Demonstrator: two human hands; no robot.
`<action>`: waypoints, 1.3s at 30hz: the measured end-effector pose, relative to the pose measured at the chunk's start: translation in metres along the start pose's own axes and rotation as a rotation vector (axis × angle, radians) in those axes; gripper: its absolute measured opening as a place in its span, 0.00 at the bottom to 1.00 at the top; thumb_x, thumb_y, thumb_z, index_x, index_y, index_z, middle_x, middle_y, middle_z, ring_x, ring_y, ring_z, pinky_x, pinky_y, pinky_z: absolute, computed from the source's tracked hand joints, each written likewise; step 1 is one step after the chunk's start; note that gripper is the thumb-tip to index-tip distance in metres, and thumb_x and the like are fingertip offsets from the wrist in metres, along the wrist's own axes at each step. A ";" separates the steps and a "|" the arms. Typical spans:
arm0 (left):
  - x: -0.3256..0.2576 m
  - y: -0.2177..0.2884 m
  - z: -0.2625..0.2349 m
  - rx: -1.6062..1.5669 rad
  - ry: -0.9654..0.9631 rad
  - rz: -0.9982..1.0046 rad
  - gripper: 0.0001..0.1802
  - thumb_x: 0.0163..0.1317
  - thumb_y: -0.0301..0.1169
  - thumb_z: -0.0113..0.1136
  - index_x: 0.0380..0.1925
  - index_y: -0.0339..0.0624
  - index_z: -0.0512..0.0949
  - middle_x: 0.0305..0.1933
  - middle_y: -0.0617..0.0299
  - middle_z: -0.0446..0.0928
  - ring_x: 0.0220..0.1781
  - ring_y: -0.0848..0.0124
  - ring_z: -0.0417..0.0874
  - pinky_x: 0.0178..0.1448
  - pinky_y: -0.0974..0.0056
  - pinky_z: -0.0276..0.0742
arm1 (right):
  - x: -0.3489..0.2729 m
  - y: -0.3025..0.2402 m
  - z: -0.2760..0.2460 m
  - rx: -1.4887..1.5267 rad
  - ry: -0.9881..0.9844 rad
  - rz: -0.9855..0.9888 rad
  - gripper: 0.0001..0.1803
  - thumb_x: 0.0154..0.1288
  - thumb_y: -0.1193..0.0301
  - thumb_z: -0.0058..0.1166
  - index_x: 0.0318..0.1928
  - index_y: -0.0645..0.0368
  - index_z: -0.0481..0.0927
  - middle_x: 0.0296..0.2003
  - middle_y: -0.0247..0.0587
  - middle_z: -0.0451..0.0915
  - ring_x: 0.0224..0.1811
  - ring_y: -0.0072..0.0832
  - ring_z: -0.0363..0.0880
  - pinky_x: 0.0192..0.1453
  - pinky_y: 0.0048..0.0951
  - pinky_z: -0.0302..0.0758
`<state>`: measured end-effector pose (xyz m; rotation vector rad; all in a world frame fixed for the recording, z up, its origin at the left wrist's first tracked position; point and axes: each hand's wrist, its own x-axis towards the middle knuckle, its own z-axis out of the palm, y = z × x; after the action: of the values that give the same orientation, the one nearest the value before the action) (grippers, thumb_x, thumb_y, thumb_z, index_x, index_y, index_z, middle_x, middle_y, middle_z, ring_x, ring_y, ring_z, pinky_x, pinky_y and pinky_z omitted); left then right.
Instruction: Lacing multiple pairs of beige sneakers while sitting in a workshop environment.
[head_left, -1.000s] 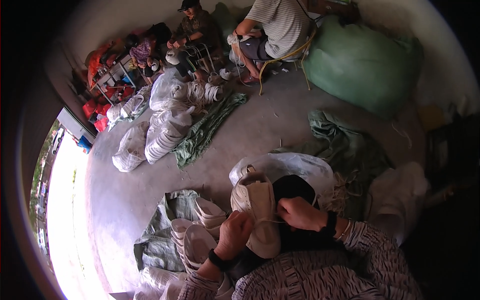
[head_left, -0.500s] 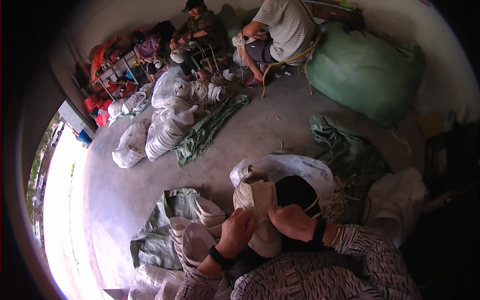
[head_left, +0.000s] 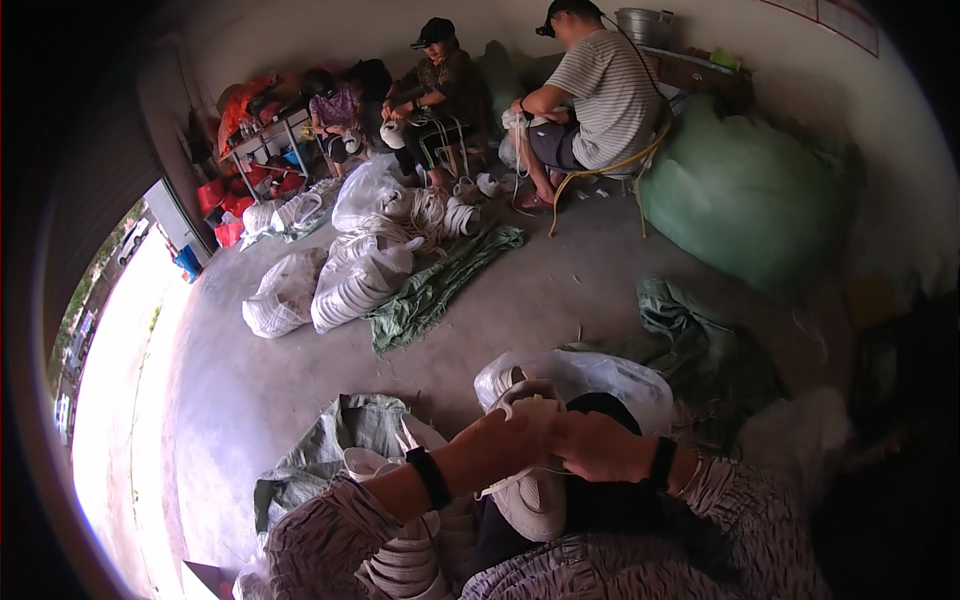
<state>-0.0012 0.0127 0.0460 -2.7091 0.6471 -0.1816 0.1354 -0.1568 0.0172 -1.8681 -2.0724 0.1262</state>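
Observation:
A pale lace-up shoe (head_left: pixel 533 506) rests across my lap, toe toward me and its opening away. Over its eyelet area my left hand (head_left: pixel 503 445) and my right hand (head_left: pixel 603 446) meet, both closed in a pinch. A thin pale shoelace (head_left: pixel 488 491) runs out below the fingers across the shoe. The hands hide the eyelets and most of the lace. Left of my lap, under my left forearm, stand nested pale shoes (head_left: pixel 405 572). Just beyond my hands lies a clear plastic bag (head_left: pixel 625 385) with pale shoes partly in it.
Green woven sacking (head_left: pixel 335 435) lies at my left, more (head_left: pixel 690 335) at front right. Across the concrete floor sit bags of shoes (head_left: pixel 360 285). Three people sit working at the back, the nearest in a striped shirt (head_left: pixel 612 95). A big green sack (head_left: pixel 750 200) stands far right.
My hands have come together over the shoe's eyelets, the left elbow swinging out to the left. A lace strand now shows below them. The view has tilted up a little.

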 end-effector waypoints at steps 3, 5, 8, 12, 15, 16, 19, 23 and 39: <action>0.013 -0.010 0.009 -0.229 -0.263 -0.033 0.18 0.55 0.39 0.58 0.47 0.52 0.75 0.45 0.69 0.76 0.49 0.73 0.77 0.38 0.69 0.82 | -0.004 0.011 -0.006 -0.001 -0.007 -0.058 0.17 0.47 0.70 0.60 0.40 0.54 0.73 0.39 0.41 0.71 0.41 0.42 0.75 0.41 0.40 0.75; 0.016 -0.002 0.017 -0.240 -0.318 -0.143 0.22 0.55 0.37 0.57 0.51 0.51 0.72 0.48 0.66 0.75 0.52 0.70 0.77 0.40 0.66 0.82 | -0.005 0.012 -0.010 0.016 0.021 -0.097 0.17 0.47 0.70 0.60 0.40 0.54 0.74 0.40 0.41 0.72 0.41 0.42 0.75 0.41 0.40 0.75; 0.017 0.017 0.016 -0.303 -0.316 -0.302 0.27 0.56 0.34 0.57 0.59 0.49 0.67 0.54 0.61 0.74 0.57 0.66 0.75 0.44 0.62 0.82 | -0.006 0.016 -0.005 0.052 0.033 -0.143 0.16 0.47 0.69 0.60 0.39 0.54 0.75 0.39 0.40 0.72 0.40 0.42 0.75 0.41 0.40 0.74; 0.029 0.013 0.013 -0.562 -0.136 -0.473 0.27 0.51 0.31 0.57 0.55 0.44 0.71 0.49 0.55 0.74 0.51 0.59 0.77 0.43 0.56 0.82 | -0.011 0.020 -0.009 0.070 0.018 -0.132 0.13 0.47 0.69 0.60 0.35 0.55 0.75 0.37 0.40 0.72 0.38 0.40 0.74 0.39 0.40 0.72; 0.044 -0.006 -0.035 -0.676 -0.282 -0.499 0.25 0.57 0.31 0.55 0.56 0.47 0.69 0.55 0.53 0.73 0.58 0.59 0.74 0.45 0.59 0.80 | -0.012 0.026 -0.008 0.176 0.055 -0.136 0.13 0.46 0.69 0.61 0.35 0.55 0.76 0.36 0.41 0.72 0.37 0.40 0.74 0.38 0.40 0.71; 0.045 -0.010 -0.044 -0.769 -0.298 -0.504 0.22 0.57 0.31 0.54 0.54 0.46 0.70 0.53 0.53 0.74 0.58 0.59 0.75 0.45 0.59 0.80 | -0.013 0.027 -0.006 0.159 0.042 -0.139 0.13 0.46 0.69 0.60 0.35 0.56 0.76 0.35 0.41 0.71 0.37 0.40 0.74 0.39 0.40 0.71; 0.039 0.001 0.015 -0.690 -0.018 -0.472 0.17 0.53 0.28 0.54 0.46 0.43 0.73 0.46 0.53 0.76 0.51 0.59 0.77 0.46 0.58 0.76 | -0.008 0.028 -0.001 0.144 0.024 -0.212 0.12 0.46 0.70 0.60 0.34 0.57 0.75 0.34 0.42 0.71 0.36 0.41 0.74 0.39 0.41 0.71; 0.057 0.014 0.062 -0.479 0.166 -0.258 0.14 0.49 0.31 0.56 0.36 0.37 0.75 0.35 0.54 0.75 0.38 0.58 0.78 0.42 0.60 0.75 | -0.012 0.028 -0.011 0.136 0.000 -0.204 0.12 0.47 0.71 0.57 0.36 0.57 0.76 0.36 0.45 0.74 0.37 0.41 0.75 0.38 0.42 0.71; 0.080 0.027 0.026 -0.505 -0.191 -0.320 0.19 0.45 0.42 0.67 0.32 0.40 0.80 0.34 0.50 0.79 0.40 0.53 0.80 0.44 0.54 0.77 | -0.021 0.016 0.013 -0.115 0.139 -0.092 0.08 0.44 0.66 0.62 0.28 0.50 0.79 0.25 0.38 0.76 0.33 0.41 0.75 0.39 0.45 0.65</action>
<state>0.0642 -0.0385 0.0159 -3.2490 0.2158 0.1898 0.1482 -0.1727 -0.0037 -1.7866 -2.1043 -0.1444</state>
